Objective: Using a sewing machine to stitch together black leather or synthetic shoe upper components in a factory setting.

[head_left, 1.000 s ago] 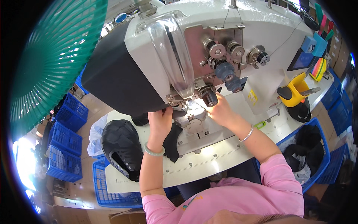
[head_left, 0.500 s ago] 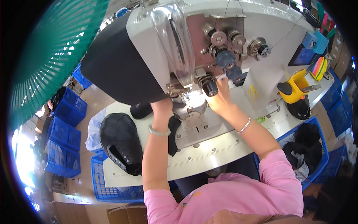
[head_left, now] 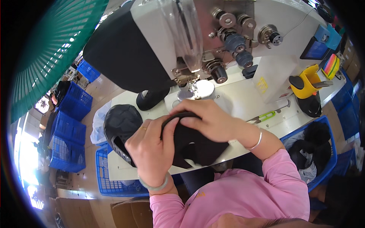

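Observation:
My left hand (head_left: pixel 153 146) and my right hand (head_left: pixel 213 121) both pinch the curved upper edge of a black fabric piece (head_left: pixel 201 152) in front of the sewing machine (head_left: pixel 154 41). Thumbs press on the near side, with fingers over the top. A cut-out gap shows in the cloth's lower part, which hangs toward my lap. Behind my hands, the lit round work arm of the machine (head_left: pixel 195 90) is bare on top. Left of my left hand lies a black cap (head_left: pixel 121 121), partly covered by that hand. A smaller rounded black piece (head_left: pixel 151 99) rests beyond it.
Green-handled thread snips (head_left: pixel 266 117) lie on the white table (head_left: pixel 243 100). A yellow holder (head_left: pixel 306 83) stands at the right. Blue crates (head_left: pixel 323 167) with black pieces flank the table. A green fan guard (head_left: pixel 57 57) fills the upper left.
Both hands have come back from under the machine head toward me, bringing the black fabric piece out above the table's front edge. The snips now show fully.

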`<state>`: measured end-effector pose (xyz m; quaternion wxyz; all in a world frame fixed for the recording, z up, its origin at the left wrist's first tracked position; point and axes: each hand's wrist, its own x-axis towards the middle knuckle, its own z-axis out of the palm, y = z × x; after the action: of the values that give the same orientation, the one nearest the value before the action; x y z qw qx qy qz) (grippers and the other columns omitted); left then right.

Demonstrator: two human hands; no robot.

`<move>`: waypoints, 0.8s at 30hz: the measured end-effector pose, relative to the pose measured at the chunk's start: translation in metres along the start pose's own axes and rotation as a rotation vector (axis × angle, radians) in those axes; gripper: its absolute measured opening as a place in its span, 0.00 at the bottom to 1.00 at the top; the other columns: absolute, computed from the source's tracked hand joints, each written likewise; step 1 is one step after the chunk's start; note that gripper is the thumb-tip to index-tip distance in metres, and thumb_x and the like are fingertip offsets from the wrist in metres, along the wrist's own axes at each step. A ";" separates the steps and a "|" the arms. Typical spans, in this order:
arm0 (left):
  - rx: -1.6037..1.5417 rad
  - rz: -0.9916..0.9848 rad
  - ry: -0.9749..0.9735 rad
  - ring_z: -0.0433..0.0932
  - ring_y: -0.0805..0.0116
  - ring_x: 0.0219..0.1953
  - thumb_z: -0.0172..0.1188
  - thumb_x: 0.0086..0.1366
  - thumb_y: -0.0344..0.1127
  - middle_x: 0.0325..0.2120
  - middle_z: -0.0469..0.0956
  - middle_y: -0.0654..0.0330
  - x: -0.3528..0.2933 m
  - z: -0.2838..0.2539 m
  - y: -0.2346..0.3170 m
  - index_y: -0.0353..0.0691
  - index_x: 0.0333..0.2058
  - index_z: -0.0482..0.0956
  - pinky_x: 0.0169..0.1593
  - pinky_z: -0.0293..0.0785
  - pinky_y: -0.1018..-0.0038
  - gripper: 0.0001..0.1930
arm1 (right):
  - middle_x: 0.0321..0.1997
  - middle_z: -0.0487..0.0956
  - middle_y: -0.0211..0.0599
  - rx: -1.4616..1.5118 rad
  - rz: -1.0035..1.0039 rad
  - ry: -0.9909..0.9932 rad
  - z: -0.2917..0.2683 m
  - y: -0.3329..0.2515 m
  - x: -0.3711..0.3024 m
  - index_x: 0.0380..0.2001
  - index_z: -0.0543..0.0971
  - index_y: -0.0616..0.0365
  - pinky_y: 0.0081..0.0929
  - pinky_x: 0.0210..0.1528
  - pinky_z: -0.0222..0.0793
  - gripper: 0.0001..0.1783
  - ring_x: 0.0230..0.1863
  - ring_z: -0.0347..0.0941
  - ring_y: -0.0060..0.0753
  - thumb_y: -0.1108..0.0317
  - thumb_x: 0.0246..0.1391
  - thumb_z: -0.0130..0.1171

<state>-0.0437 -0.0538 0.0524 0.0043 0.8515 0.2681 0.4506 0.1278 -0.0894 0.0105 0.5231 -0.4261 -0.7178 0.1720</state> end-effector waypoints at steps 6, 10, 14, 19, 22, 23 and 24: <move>-0.672 -0.385 -0.378 0.58 0.77 0.16 0.63 0.61 0.32 0.11 0.64 0.57 -0.033 0.027 -0.033 0.31 0.23 0.75 0.20 0.59 0.76 0.12 | 0.33 0.80 0.35 0.047 0.251 -0.308 -0.016 0.025 -0.025 0.43 0.77 0.63 0.22 0.39 0.69 0.14 0.34 0.75 0.25 0.64 0.60 0.55; -0.964 -0.471 -0.464 0.60 0.83 0.20 0.60 0.65 0.34 0.14 0.69 0.67 -0.033 0.047 -0.037 0.31 0.23 0.76 0.23 0.58 0.80 0.14 | 0.36 0.80 0.28 0.512 0.452 -0.225 -0.008 0.041 -0.046 0.45 0.77 0.68 0.18 0.40 0.69 0.20 0.37 0.72 0.16 0.58 0.64 0.53; -1.356 -0.510 -0.464 0.65 0.85 0.23 0.57 0.68 0.35 0.20 0.73 0.72 -0.043 0.063 -0.042 0.29 0.26 0.79 0.26 0.61 0.83 0.14 | 0.29 0.77 0.21 0.626 0.410 -0.099 -0.001 0.041 -0.053 0.39 0.79 0.65 0.17 0.33 0.66 0.21 0.32 0.67 0.11 0.55 0.65 0.53; -1.545 -0.573 -0.410 0.69 0.84 0.23 0.58 0.66 0.33 0.21 0.77 0.69 -0.051 0.075 -0.042 0.29 0.30 0.82 0.27 0.65 0.84 0.11 | 0.29 0.77 0.22 0.689 0.442 -0.050 0.005 0.042 -0.060 0.37 0.79 0.65 0.15 0.33 0.65 0.21 0.31 0.67 0.10 0.54 0.66 0.51; -1.599 -0.654 -0.462 0.72 0.84 0.24 0.60 0.64 0.31 0.22 0.79 0.67 -0.048 0.073 -0.035 0.28 0.31 0.82 0.28 0.68 0.84 0.10 | 0.28 0.76 0.21 0.707 0.463 -0.015 0.002 0.037 -0.060 0.33 0.79 0.64 0.15 0.32 0.65 0.23 0.31 0.67 0.10 0.53 0.67 0.49; -1.599 -0.710 -0.486 0.73 0.83 0.24 0.60 0.64 0.31 0.23 0.80 0.66 -0.047 0.073 -0.032 0.28 0.31 0.82 0.28 0.69 0.83 0.09 | 0.27 0.76 0.21 0.705 0.471 0.003 0.001 0.036 -0.059 0.31 0.79 0.64 0.14 0.31 0.65 0.24 0.30 0.67 0.10 0.53 0.67 0.49; -1.600 -0.712 -0.487 0.73 0.83 0.24 0.60 0.64 0.31 0.23 0.80 0.66 -0.047 0.074 -0.034 0.28 0.31 0.82 0.28 0.69 0.83 0.09 | 0.27 0.76 0.21 0.705 0.474 0.004 0.001 0.036 -0.060 0.31 0.79 0.64 0.14 0.31 0.65 0.24 0.30 0.67 0.10 0.53 0.67 0.49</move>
<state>-0.0232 -0.0291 -0.0357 0.7899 0.5326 0.1141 0.2816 0.1476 -0.1157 -0.0509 0.5844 -0.3746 -0.4962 0.5215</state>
